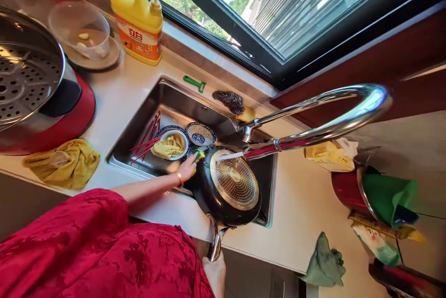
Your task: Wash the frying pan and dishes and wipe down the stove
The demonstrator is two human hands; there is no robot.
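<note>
A black frying pan (228, 186) is tilted bottom-up over the steel sink (167, 102), under water running from the curved tap (324, 116). My left hand (187, 168) is closed on a yellow-green sponge (200, 154) pressed against the pan's rim. My right hand (215, 274) grips the pan's metal handle (215, 240) at the counter's front edge. In the sink lie red chopsticks (148, 140), a blue-patterned bowl with a yellow cloth (170, 145) in it, and a second small bowl (200, 134).
Yellow detergent jug (137, 16), plastic bowl on a plate (81, 28) and a steamer pot (28, 75) stand at left. A yellow rag (62, 162), steel scourer (230, 101), green peeler (195, 83), green cloth (324, 263) and clutter at right lie on the counter.
</note>
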